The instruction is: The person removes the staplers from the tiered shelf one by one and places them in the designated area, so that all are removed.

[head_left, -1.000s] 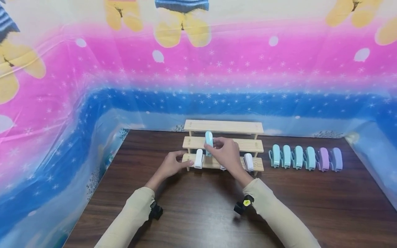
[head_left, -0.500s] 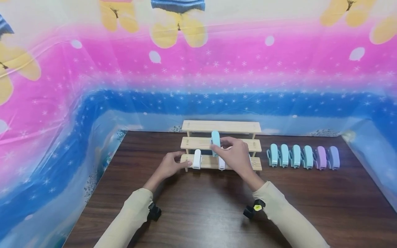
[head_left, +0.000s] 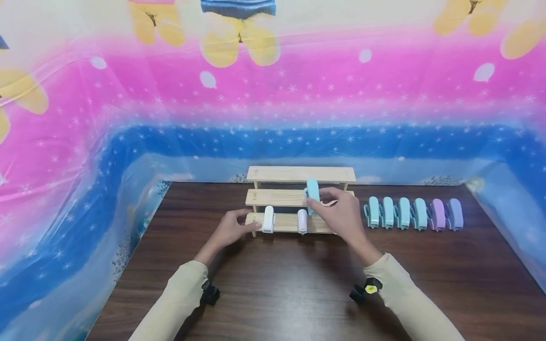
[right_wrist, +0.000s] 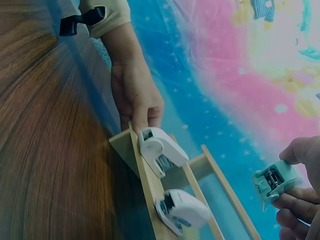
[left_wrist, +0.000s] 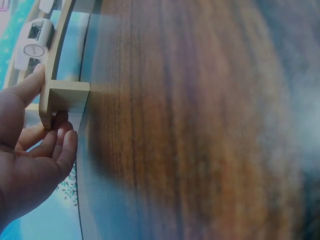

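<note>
My right hand [head_left: 343,210] pinches a mint green mini stapler [head_left: 313,190] between thumb and fingers, holding it upright just in front of the middle tier of a three-tier wooden display rack [head_left: 300,173]. The right wrist view shows a metal spring in this stapler's [right_wrist: 273,178] underside. With its thumb on top and fingers below, my left hand [head_left: 230,230] grips the left end of the lowest tier. A white stapler [head_left: 268,219] stands there beside the thumb, and a pale one [head_left: 302,221] sits at mid-tier. The right hand hides the tier's right end.
To the right of the rack, several mint staplers [head_left: 388,212], a pink-purple one [head_left: 437,214] and a lavender one [head_left: 455,214] stand in a row on the dark wooden table [head_left: 273,293]. A printed cloth [head_left: 273,109] hangs behind the table.
My right hand has carried the mint stapler to the right along the rack, uncovering the pale stapler and covering the white one at the right end. The left hand keeps its grip.
</note>
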`<state>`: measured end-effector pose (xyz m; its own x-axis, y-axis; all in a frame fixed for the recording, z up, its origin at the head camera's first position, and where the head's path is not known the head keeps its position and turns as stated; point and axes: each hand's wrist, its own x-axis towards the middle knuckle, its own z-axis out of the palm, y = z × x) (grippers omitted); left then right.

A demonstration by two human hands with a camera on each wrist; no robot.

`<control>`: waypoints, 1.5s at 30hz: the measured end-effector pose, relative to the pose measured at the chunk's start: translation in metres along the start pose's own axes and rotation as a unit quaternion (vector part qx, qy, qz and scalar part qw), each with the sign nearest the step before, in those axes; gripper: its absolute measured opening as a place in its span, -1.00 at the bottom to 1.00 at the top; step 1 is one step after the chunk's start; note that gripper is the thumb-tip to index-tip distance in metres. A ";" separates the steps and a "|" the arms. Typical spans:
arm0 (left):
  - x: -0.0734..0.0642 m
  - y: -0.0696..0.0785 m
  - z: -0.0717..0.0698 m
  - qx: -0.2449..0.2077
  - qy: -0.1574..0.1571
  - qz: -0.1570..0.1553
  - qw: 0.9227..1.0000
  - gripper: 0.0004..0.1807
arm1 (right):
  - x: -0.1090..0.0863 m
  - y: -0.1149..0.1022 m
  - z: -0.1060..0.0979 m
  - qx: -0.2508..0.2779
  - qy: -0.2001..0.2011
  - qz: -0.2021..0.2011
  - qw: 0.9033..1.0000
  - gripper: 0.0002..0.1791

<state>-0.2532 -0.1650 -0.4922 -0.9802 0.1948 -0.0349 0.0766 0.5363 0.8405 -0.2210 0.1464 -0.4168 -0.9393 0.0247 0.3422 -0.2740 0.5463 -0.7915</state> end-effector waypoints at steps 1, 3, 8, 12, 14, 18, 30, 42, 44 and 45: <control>0.000 0.000 0.000 0.001 0.001 0.000 1.000 -0.33 | 0.000 0.002 -0.002 -0.005 0.002 0.001 1.000 -0.53; 0.000 0.000 0.000 0.001 0.002 0.001 1.000 -0.33 | -0.002 0.004 -0.008 -0.011 0.004 0.007 1.000 -0.52; 0.000 0.000 0.000 0.000 0.000 0.004 1.000 -0.34 | -0.008 0.012 -0.022 -0.019 0.007 0.029 0.999 -0.46; 0.000 -0.001 0.001 -0.003 0.002 0.004 1.000 -0.34 | -0.010 0.020 -0.034 -0.025 0.021 0.031 0.999 -0.45; 0.000 -0.001 0.001 -0.004 0.002 0.003 1.000 -0.35 | -0.010 0.024 -0.039 -0.031 0.031 0.032 0.999 -0.47; 0.000 -0.001 0.001 -0.006 -0.001 -0.003 1.000 -0.35 | -0.013 0.031 -0.051 -0.048 0.047 0.041 0.997 -0.47; 0.000 0.001 0.001 -0.001 -0.001 -0.001 1.000 -0.36 | -0.021 0.049 -0.097 -0.074 0.066 0.073 0.992 -0.41; 0.000 0.002 0.001 -0.010 -0.002 -0.007 1.000 -0.36 | -0.030 0.093 -0.146 -0.102 0.093 0.072 0.988 -0.43; -0.001 0.001 0.001 -0.011 -0.002 -0.006 1.000 -0.35 | -0.031 0.099 -0.154 -0.106 0.103 0.083 0.986 -0.41; -0.001 0.001 0.001 -0.010 -0.002 -0.007 1.000 -0.35 | -0.032 0.102 -0.158 -0.107 0.108 0.089 0.984 -0.40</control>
<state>-0.2516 -0.1636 -0.4921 -0.9806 0.1899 -0.0486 0.0589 0.5223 0.8507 -0.1866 0.3333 -0.4285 -0.8965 0.3011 0.3251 -0.0370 0.6802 -0.7321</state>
